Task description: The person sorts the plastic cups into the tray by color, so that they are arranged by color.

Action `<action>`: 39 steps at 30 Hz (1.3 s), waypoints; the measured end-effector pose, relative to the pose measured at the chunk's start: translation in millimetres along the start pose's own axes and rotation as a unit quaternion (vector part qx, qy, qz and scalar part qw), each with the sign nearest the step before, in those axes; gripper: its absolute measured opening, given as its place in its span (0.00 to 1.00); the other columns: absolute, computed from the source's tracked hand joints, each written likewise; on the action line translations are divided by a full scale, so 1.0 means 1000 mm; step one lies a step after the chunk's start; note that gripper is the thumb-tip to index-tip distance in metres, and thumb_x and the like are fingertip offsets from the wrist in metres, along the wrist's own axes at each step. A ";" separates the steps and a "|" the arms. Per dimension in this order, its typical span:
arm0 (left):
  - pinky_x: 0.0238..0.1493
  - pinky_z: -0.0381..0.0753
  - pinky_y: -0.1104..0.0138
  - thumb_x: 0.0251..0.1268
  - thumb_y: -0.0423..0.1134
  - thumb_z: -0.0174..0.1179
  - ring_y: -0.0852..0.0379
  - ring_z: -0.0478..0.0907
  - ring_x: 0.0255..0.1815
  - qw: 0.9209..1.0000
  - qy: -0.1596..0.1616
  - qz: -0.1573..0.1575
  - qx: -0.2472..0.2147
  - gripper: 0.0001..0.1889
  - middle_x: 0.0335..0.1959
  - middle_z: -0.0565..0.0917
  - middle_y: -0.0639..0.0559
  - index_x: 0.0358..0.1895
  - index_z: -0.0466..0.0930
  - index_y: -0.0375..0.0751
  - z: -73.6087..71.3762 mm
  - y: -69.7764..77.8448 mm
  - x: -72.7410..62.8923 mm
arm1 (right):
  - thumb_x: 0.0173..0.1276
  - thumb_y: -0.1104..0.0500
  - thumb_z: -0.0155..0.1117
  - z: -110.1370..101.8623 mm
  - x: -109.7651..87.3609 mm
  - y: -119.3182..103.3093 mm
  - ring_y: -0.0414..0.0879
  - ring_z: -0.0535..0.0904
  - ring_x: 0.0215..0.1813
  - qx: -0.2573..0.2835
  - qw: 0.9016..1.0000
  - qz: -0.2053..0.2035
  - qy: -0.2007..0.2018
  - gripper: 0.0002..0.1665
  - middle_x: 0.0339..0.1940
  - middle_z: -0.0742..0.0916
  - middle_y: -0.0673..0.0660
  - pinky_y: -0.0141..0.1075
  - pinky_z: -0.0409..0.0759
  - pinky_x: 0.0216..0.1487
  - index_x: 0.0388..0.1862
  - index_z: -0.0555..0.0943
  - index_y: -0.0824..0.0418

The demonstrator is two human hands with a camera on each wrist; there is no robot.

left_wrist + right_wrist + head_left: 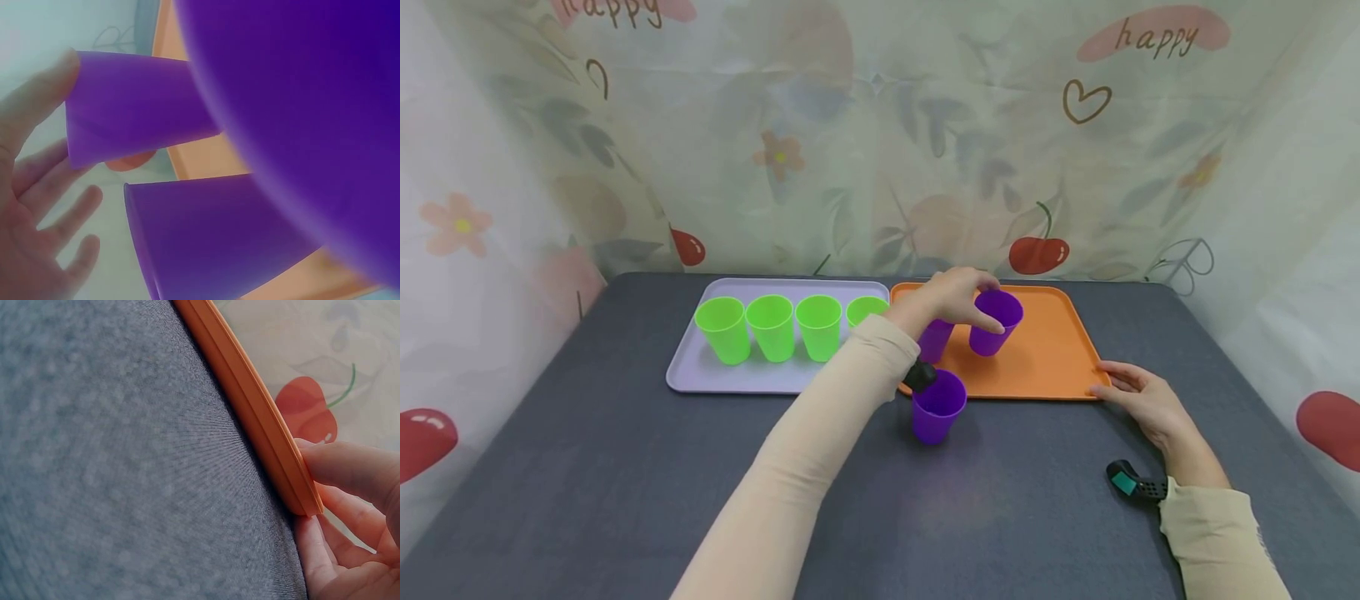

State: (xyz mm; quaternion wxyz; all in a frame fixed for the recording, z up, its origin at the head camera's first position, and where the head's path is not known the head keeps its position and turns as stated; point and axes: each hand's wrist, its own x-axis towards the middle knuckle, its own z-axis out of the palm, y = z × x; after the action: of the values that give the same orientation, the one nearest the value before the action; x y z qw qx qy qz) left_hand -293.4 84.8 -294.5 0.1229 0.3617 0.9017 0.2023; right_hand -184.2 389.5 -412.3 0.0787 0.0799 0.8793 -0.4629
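My left hand (953,298) reaches over the left part of the orange tray (1037,375) and grips a purple cup (996,323) at its rim, thumb on the near side. Whether that cup's base touches the tray is unclear. A second purple cup (935,340) stands to its left, partly hidden by my hand. Another purple cup (938,408) is on the table in front of the tray, below my wrist; it fills much of the left wrist view. My right hand (1142,404) pinches the tray's near right corner, the thumb (350,465) on one side and fingers opposite.
A lilac tray (775,383) lies left of the orange one, with several green cups (722,331) in a row; my left arm partly covers the last. Dark cloth (625,467) covers the table. A printed curtain (880,167) hangs behind and at the sides.
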 end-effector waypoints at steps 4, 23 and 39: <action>0.68 0.59 0.52 0.53 0.55 0.65 0.57 0.70 0.63 1.000 -0.004 -0.007 0.017 0.35 0.61 0.76 0.53 0.64 0.69 0.46 0.002 0.001 0.001 | 0.62 0.43 0.63 0.000 0.000 0.000 0.16 0.65 0.46 0.003 1.000 0.004 -0.001 0.45 0.60 0.72 0.43 0.48 0.64 0.67 0.71 0.60 0.62; 0.69 0.55 0.50 0.54 0.55 0.65 0.57 0.69 0.64 0.997 -0.031 -0.063 0.025 0.36 0.63 0.74 0.54 0.66 0.67 0.48 0.007 0.001 0.001 | 0.61 0.45 0.64 0.000 0.000 -0.002 0.14 0.67 0.45 0.010 1.000 -0.006 0.003 0.44 0.48 0.73 0.29 0.17 0.68 0.45 0.70 0.61 0.63; 0.67 0.59 0.53 0.55 0.56 0.63 0.56 0.64 0.70 0.997 -0.033 -0.063 0.018 0.39 0.68 0.69 0.55 0.69 0.61 0.49 0.007 -0.001 0.001 | 0.61 0.44 0.64 0.001 0.000 -0.001 0.15 0.67 0.44 0.009 1.000 -0.005 0.007 0.45 0.46 0.72 0.29 0.17 0.68 0.44 0.70 0.61 0.64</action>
State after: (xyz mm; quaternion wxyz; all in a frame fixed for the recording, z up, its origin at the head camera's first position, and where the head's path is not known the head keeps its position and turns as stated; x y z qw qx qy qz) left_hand -292.1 86.6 -301.8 0.1589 0.3132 0.9215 0.1658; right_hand -184.1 388.0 -412.0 0.0698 0.0795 0.8760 -0.4705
